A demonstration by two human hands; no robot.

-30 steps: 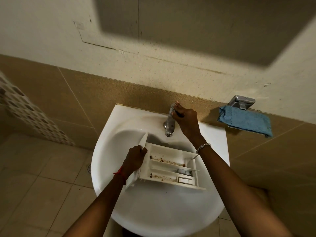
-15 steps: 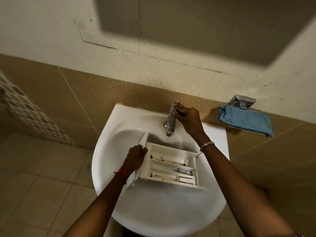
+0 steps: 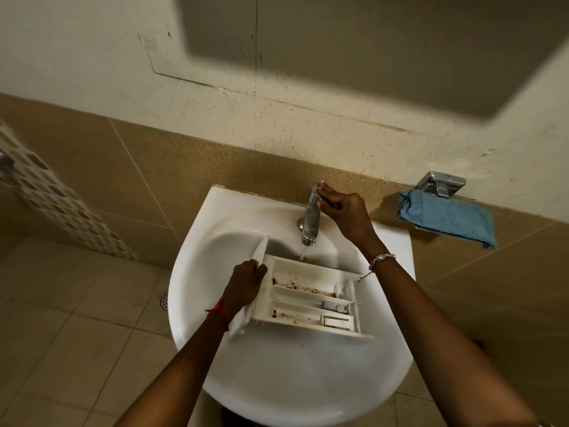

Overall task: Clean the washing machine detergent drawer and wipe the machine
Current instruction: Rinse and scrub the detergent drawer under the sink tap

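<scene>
A white detergent drawer (image 3: pixel 308 298) with brown grime in its compartments lies over the bowl of a white sink (image 3: pixel 277 380). My left hand (image 3: pixel 246 283) grips the drawer by its front panel at the left end. My right hand (image 3: pixel 345 211) is closed on the handle of the chrome tap (image 3: pixel 311 217) at the sink's back. A thin stream of water (image 3: pixel 303 252) runs from the spout onto the drawer's far edge.
A blue cloth (image 3: pixel 446 218) hangs on a chrome wall holder (image 3: pixel 440 183) to the right of the sink. Brown wall tiles run behind the sink. A floor drain (image 3: pixel 164 301) sits in the tiled floor at the left.
My right hand has turned slightly on the tap handle, and water now flows from the spout. The drawer and my left hand have stayed in place.
</scene>
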